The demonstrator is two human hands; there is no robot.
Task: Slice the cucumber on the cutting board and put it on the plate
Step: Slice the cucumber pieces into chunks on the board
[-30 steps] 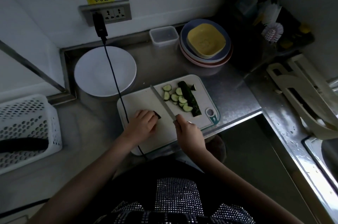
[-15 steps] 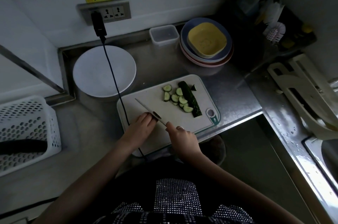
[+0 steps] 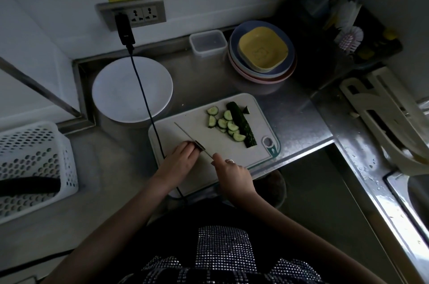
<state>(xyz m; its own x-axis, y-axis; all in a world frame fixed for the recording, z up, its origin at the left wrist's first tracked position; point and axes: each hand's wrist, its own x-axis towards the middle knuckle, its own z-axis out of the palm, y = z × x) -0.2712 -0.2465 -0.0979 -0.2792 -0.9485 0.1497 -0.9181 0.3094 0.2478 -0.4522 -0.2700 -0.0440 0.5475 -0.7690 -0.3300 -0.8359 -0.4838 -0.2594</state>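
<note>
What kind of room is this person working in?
Most likely a kitchen, perhaps a commercial one: a stainless steel counter, a stack of plates, a dish brush, and a cutting board with cucumber slices.

The scene is dim and underexposed, with daylight coming from the right side. Bright glare lies on the wet steel bench (image 3: 362,158) near the sink. The far right corner is almost black. The wide lens bends straight lines at the edges, and details look soft.

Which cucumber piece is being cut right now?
The small dark piece under the left hand, against the knife; the long half lies untouched.
</note>
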